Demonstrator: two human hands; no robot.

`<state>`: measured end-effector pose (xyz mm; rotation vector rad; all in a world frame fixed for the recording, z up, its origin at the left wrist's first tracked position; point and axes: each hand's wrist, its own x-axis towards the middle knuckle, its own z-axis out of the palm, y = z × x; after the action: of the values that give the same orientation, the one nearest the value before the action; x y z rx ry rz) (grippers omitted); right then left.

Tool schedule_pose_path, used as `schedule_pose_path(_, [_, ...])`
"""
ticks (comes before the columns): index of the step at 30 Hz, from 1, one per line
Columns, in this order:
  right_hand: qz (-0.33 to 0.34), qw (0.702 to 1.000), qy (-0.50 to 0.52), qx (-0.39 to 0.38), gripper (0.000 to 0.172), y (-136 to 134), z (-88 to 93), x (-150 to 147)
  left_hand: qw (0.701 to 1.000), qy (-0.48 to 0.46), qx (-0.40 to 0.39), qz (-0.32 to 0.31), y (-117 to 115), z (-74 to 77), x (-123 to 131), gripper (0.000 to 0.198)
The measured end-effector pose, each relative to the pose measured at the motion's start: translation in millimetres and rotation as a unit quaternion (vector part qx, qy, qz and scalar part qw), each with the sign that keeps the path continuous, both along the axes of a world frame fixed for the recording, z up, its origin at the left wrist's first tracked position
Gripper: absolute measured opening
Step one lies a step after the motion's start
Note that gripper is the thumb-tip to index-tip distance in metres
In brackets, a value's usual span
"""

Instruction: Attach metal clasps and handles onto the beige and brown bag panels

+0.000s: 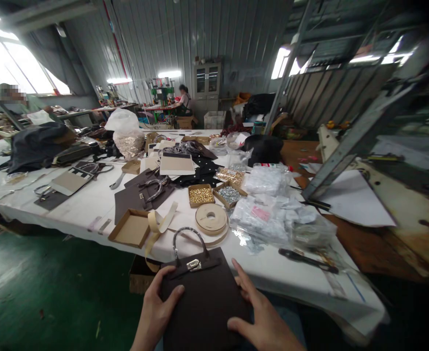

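A dark brown handbag panel stands close in front of me, tilted against the table's near edge. It carries a looped handle in clear wrapping and a silver metal clasp near its top. My left hand grips its left edge, thumb on the front and fingers behind. At the right edge is my right hand, thumb on the front face and index finger stretched along the side. Just beyond the handle lies a roll of beige tape, beside a loose curl of tape.
An empty cardboard tray, a box of gold studs and a box of silver studs lie on the white-covered table. Plastic bags and a dark-handled tool are right. A slanted metal post rises there. Two people sit farther back.
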<state>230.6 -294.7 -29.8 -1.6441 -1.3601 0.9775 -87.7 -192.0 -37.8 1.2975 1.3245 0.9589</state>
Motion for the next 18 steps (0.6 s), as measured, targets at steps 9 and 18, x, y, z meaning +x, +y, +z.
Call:
schedule_pose_path(9, [0.004,0.997,-0.075,0.033,0.068,26.7,27.4,-3.1,0.988,-0.049,-0.034,-0.14,-22.4,3.1,13.4,0.049])
schedule_pose_path(18, [-0.017,0.998,-0.065,0.007,0.066,20.1,28.1,2.3,0.993,0.067,0.028,-0.09,-34.5,-18.7,36.0,0.038])
